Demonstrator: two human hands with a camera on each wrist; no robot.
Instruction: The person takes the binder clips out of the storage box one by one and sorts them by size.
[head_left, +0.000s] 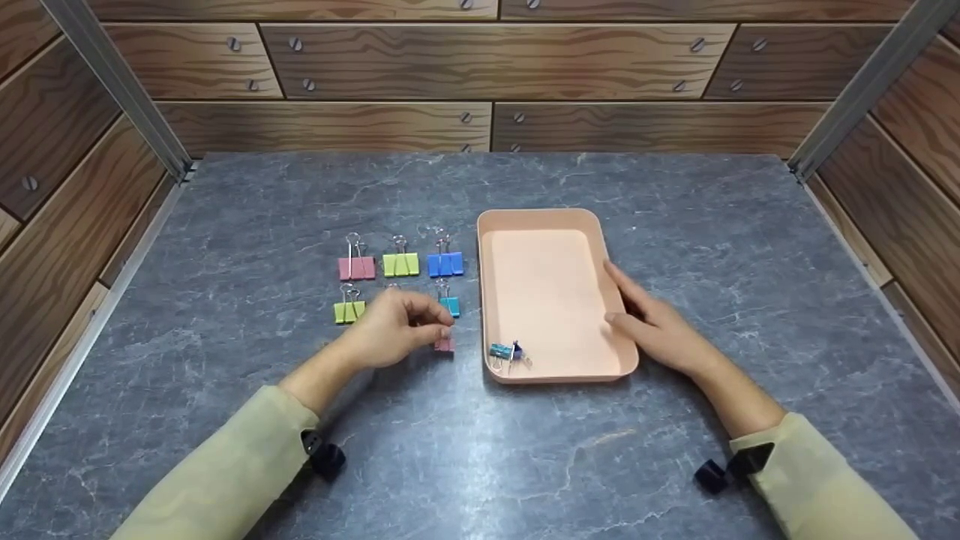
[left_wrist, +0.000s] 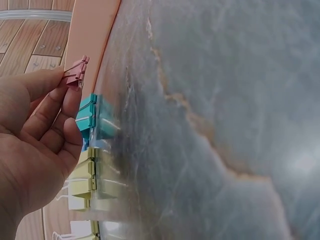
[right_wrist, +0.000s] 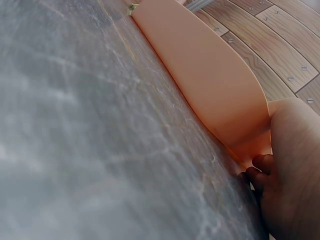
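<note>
My left hand (head_left: 394,330) pinches a small pink binder clip (left_wrist: 76,75) between thumb and fingertips, left of the peach tray (head_left: 551,369). Beside that hand sit a teal clip (head_left: 450,306) and a lime clip (head_left: 349,312); another clip is mostly hidden behind the hand. Farther back stand a larger pink clip (head_left: 356,268), a yellow-green clip (head_left: 401,264) and a blue clip (head_left: 445,264). On the tray's right side, my right hand (head_left: 660,334) grips the wall, its thumb over the rim. A small teal clip (head_left: 500,350) and a dark blue clip (head_left: 517,349) lie in the tray's near left corner.
The grey marbled tabletop (head_left: 480,450) extends around the tray and clips. Wood-patterned panels (head_left: 495,60) enclose the back and sides, with metal posts (head_left: 120,82) at the far corners.
</note>
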